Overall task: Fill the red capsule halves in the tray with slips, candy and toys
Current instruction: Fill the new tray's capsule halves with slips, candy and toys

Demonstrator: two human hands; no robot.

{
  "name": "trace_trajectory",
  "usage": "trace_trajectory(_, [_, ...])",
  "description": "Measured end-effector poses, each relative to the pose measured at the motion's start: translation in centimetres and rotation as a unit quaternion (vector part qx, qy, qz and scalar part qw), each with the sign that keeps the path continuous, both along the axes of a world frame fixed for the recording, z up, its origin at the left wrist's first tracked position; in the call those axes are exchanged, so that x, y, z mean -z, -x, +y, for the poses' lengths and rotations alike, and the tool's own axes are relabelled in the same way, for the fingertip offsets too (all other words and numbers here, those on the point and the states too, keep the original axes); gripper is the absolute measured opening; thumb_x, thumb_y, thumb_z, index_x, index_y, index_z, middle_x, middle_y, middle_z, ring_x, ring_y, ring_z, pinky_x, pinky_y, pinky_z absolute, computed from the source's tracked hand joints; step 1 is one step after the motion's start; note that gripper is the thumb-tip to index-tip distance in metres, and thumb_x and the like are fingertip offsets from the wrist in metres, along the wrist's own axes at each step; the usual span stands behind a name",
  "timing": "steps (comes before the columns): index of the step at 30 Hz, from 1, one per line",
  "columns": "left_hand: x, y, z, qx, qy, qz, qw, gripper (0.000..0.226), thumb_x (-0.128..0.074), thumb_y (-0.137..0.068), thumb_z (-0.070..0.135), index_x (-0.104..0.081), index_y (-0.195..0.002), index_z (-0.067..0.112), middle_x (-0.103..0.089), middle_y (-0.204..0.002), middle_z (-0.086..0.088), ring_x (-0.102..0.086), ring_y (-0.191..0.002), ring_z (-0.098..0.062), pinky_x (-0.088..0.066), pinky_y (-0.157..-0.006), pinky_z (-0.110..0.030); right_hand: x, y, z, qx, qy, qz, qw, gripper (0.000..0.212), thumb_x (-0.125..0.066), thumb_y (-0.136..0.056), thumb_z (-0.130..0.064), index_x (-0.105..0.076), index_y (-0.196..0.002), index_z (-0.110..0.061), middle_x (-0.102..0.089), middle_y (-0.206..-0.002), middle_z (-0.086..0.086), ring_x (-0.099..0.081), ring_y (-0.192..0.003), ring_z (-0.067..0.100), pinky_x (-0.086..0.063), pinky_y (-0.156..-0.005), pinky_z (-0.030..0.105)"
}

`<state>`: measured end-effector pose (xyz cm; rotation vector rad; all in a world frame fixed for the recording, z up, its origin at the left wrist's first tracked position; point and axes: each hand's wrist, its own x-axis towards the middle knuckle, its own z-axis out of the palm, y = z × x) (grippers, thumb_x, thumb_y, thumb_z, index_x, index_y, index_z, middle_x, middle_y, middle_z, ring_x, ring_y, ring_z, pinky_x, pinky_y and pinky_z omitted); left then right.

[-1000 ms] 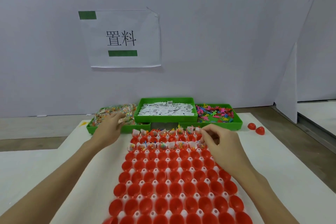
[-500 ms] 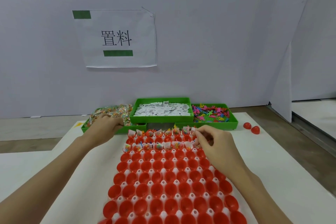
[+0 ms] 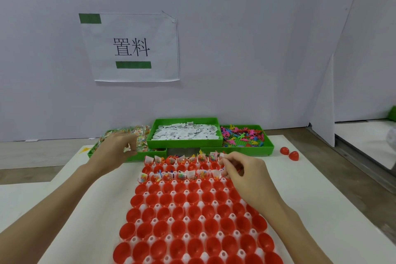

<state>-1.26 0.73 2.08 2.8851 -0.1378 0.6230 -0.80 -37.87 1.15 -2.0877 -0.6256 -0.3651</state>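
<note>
So the tray (image 3: 137, 240) of red capsule halves (image 3: 194, 228) sat right in front on the white table (image 3: 334, 199), running away from the camera. Only the two far rows had stuff in them: white slips sticking up with colourful bits tucked inside. Every row closer in was just bare red cups.

The left hand (image 3: 113, 152) was out over the left green bin (image 3: 150, 153), the one heaped with wrapped candy (image 3: 140, 133), and it pinched a small candy packet (image 3: 127, 148) between thumb and fingers, just above the bin's front edge.

The right hand (image 3: 242, 170) was at the right end of the filled rows, fingers curled in, pinching something tiny at the fingertips. Couldn't tell what it was, too small and half hidden.

Behind the tray, the middle bin (image 3: 186, 121) was stacked a bit higher and held a pile of white slips (image 3: 184, 134); the right bin (image 3: 269, 148) had a jumble of little plastic toys (image 3: 242, 136) in pink, green and orange.

Two loose red halves (image 3: 289, 153) lay on the table off to the right of the bins. A paper sign (image 3: 132, 49) with green tape hung on the wall behind.
</note>
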Motion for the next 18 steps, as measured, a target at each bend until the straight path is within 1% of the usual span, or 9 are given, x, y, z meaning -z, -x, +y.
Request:
trace_trajectory(3, [0.3,0.4,-0.4,-0.01,0.044,-0.027,0.999,0.022,-0.079,-0.085,-0.001,-0.07,-0.099,0.014,-0.064,-0.081,0.004,-0.057,-0.077,-0.02,-0.051,-0.07,-0.038,0.0,0.0,0.0,-0.002,0.0,0.004,1.0,0.015,-0.062,-0.1,-0.025,-0.072,-0.09,-0.028,-0.071,-0.071,-0.016,-0.068,-0.076,-0.001,-0.052,-0.073,0.012])
trace_trajectory(4, [0.4,0.5,-0.7,-0.018,0.058,-0.044,0.997,0.019,-0.078,-0.088,0.0,-0.073,-0.103,0.011,-0.066,-0.083,0.002,-0.058,-0.078,-0.021,-0.052,-0.072,-0.04,0.0,0.0,0.0,-0.002,0.004,0.003,1.0,0.014,-0.062,-0.1,-0.025,-0.072,-0.09,-0.028,-0.071,-0.072,-0.016,-0.068,-0.077,-0.002,-0.052,-0.073,0.011])
trace_trajectory(7, [0.1,1.9,-2.7,-0.029,0.139,-0.105,0.984,0.01,-0.075,-0.09,0.002,-0.076,-0.096,0.01,-0.07,-0.086,0.0,-0.063,-0.078,-0.02,-0.056,-0.074,-0.04,0.0,0.1,0.0,0.001,0.012,0.002,1.0,0.014,-0.062,-0.1,-0.025,-0.072,-0.092,-0.028,-0.07,-0.072,-0.017,-0.068,-0.077,-0.002,-0.051,-0.073,0.01])
trace_trajectory(8, [0.0,2.7,-3.7,-0.027,0.181,-0.119,0.976,0.01,-0.076,-0.09,0.003,-0.076,-0.095,0.012,-0.071,-0.086,0.003,-0.065,-0.079,-0.017,-0.056,-0.075,-0.035,0.0,0.1,0.0,0.001,0.013,0.002,1.0,0.013,-0.062,-0.1,-0.025,-0.072,-0.092,-0.028,-0.07,-0.072,-0.017,-0.068,-0.077,-0.003,-0.052,-0.073,0.01])
trace_trajectory(10, [0.1,4.9,-5.9,-0.018,0.269,-0.125,0.955,0.012,-0.078,-0.089,0.008,-0.077,-0.094,0.018,-0.074,-0.083,0.009,-0.068,-0.08,-0.007,-0.055,-0.075,-0.018,0.0,0.1,0.0,0.001,0.014,-0.001,1.0,0.013,-0.062,-0.1,-0.025,-0.072,-0.093,-0.029,-0.07,-0.072,-0.017,-0.068,-0.078,-0.002,-0.053,-0.074,0.011])
trace_trajectory(11, [0.3,6.1,-6.9,-0.009,0.315,-0.119,0.942,0.013,-0.08,-0.088,0.011,-0.078,-0.094,0.022,-0.076,-0.084,0.01,-0.07,-0.081,-0.004,-0.054,-0.075,-0.012,-0.1,0.1,0.0,0.0,0.015,-0.003,1.0,0.013,-0.062,-0.1,-0.025,-0.072,-0.092,-0.029,-0.07,-0.072,-0.017,-0.068,-0.078,-0.002,-0.053,-0.074,0.011])
trace_trajectory(12, [0.4,7.3,-8.0,0.0,0.359,-0.11,0.927,0.014,-0.081,-0.086,0.014,-0.079,-0.094,0.025,-0.077,-0.087,0.01,-0.072,-0.082,-0.004,-0.054,-0.075,-0.011,-0.1,0.1,0.0,0.001,0.016,-0.005,1.0,0.013,-0.063,-0.1,-0.025,-0.072,-0.092,-0.03,-0.071,-0.073,-0.016,-0.068,-0.078,-0.001,-0.053,-0.073,0.012])
trace_trajectory(16, [0.8,10.5,-10.5,0.015,0.477,-0.084,0.875,0.019,-0.087,-0.075,0.022,-0.083,-0.09,0.033,-0.081,-0.09,0.006,-0.077,-0.086,-0.011,-0.058,-0.08,-0.017,-0.1,0.2,-0.1,0.001,0.019,-0.011,1.0,0.014,-0.063,-0.099,-0.025,-0.072,-0.091,-0.031,-0.07,-0.073,-0.016,-0.068,-0.078,0.0,-0.05,-0.072,0.01])
trace_trajectory(18, [0.7,11.0,-10.7,0.027,0.497,-0.066,0.865,0.024,-0.087,-0.07,0.026,-0.082,-0.091,0.037,-0.081,-0.089,0.005,-0.078,-0.085,-0.014,-0.059,-0.082,-0.02,0.0,0.1,-0.1,0.002,0.017,-0.009,1.0,0.013,-0.063,-0.099,-0.024,-0.073,-0.093,-0.031,-0.07,-0.073,-0.019,-0.068,-0.077,-0.001,-0.05,-0.072,0.008])
